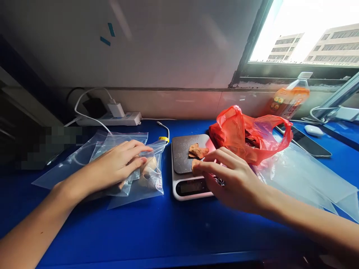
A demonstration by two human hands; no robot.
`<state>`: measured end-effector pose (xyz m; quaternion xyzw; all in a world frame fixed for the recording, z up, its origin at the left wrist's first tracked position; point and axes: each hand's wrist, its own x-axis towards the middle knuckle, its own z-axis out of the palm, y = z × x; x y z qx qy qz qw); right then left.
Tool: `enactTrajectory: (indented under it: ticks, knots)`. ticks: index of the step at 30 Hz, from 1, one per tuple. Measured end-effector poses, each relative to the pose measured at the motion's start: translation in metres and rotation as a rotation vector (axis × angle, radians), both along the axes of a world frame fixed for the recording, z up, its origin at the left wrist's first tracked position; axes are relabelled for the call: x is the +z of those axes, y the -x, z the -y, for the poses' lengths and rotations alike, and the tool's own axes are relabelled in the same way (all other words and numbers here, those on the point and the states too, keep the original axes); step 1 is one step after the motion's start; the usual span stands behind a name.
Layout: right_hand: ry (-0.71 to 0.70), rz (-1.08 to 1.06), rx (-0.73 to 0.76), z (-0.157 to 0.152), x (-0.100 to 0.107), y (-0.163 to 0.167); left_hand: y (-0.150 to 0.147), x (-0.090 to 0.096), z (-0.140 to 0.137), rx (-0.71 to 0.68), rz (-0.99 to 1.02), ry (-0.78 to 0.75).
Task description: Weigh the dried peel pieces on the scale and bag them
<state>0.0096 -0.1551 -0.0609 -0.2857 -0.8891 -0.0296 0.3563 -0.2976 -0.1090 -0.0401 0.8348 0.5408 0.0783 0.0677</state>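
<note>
My right hand reaches over the digital kitchen scale, thumb and fingertips pinched on a small dried brown slice at the plate's front edge. More dried slices lie together on the dark plate, with crumbs around them. The scale's display is too dim to read. To the left, my left hand rests with fingers stretched out on clear zip bags. Its fingertips touch a bag that has pale pieces inside.
A red plastic bag with dark contents stands behind the scale's right side. Flat clear bags, a phone and a white earbud case lie at right. An orange drink bottle and a power strip are along the wall.
</note>
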Motion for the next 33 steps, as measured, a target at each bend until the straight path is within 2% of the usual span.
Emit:
enactTrajectory:
  ticks: [5, 7, 11, 17, 20, 24, 28, 33]
  knots:
    - [0.08, 0.136, 0.078, -0.022, 0.004, 0.012, 0.001, 0.001, 0.0, -0.046, -0.017, 0.076]
    - [0.058, 0.206, 0.041, -0.027, 0.008, 0.015, 0.001, 0.0, 0.001, -0.043, -0.016, 0.066]
    - [-0.072, 0.26, -0.097, -0.026, 0.011, 0.014, 0.005, -0.001, 0.002, -0.037, -0.014, 0.065]
    - [-0.108, 0.157, -0.175, -0.023, 0.014, -0.013, 0.003, 0.001, -0.001, -0.065, -0.022, 0.043]
    - [-0.085, 0.099, -0.299, -0.035, 0.006, -0.039, 0.003, 0.001, -0.003, -0.071, -0.025, 0.054]
    - [0.062, 0.269, -0.487, -0.06, -0.014, -0.072, 0.004, 0.003, -0.002, -0.043, -0.035, 0.094]
    - [0.128, 0.348, -0.515, -0.082, -0.027, -0.085, -0.006, 0.011, 0.006, -0.024, -0.113, 0.07]
    - [0.112, 0.263, -0.53, -0.085, -0.033, -0.08, -0.031, 0.023, 0.006, -0.041, -0.202, -0.073]
